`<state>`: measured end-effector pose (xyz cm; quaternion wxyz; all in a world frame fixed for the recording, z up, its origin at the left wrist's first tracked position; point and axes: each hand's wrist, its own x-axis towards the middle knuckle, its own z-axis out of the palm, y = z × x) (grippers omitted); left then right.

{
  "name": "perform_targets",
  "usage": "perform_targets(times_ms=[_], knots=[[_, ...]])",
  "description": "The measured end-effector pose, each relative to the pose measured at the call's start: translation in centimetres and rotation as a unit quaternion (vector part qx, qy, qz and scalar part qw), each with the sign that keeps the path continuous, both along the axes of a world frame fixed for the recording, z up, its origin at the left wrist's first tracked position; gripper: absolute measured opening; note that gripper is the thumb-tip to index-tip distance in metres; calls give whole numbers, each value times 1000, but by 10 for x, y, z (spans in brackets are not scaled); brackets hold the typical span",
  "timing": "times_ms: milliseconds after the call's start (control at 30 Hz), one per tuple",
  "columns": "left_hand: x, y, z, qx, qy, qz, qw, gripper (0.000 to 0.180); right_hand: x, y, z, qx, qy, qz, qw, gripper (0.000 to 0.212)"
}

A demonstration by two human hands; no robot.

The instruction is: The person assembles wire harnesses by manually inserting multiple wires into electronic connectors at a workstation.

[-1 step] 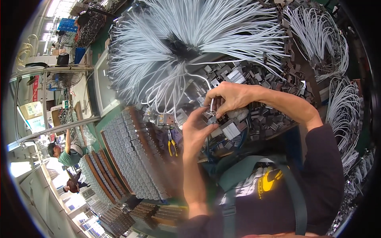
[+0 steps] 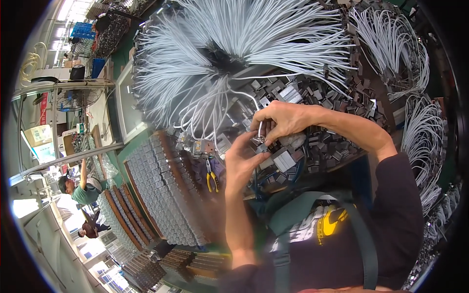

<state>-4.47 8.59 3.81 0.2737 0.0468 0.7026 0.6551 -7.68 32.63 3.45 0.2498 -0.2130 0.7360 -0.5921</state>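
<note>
At the middle of the view, over the near edge of a heap of small metal pieces (image 2: 337, 144), the two hands meet. The left hand (image 2: 238, 160) pinches a small metal part (image 2: 264, 147) between thumb and forefinger; much of that part is covered by the fingertips, so its shape is hard to make out. The right hand (image 2: 286, 119) is curled round the end of a white cable (image 2: 250, 97), its thumb reaching down to the metal part (whether cable and part are joined cannot be told). The cable slips behind the forefinger and shows again briefly below it; its other end is lost among a large bundle of white cables (image 2: 273, 36), cut off by the top edge.

Left of the hands lie pliers with yellow handles (image 2: 212, 181), near rows of grey blocks (image 2: 159, 190), whose nearest end blurs. At far left, a person in green (image 2: 88, 194) is small and partly hidden.
</note>
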Motion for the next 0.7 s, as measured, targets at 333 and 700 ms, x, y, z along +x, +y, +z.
perform_targets(times_ms=[333, 700], knots=[[2, -10, -5, -121, 102, -66, 985, 64, 4, -6, -4, 14, 32, 10, 999, 43], [39, 2, -4, 13, 6, 70, 997, 61, -23, -7, -6, -12, -138, 80, 987, 39]])
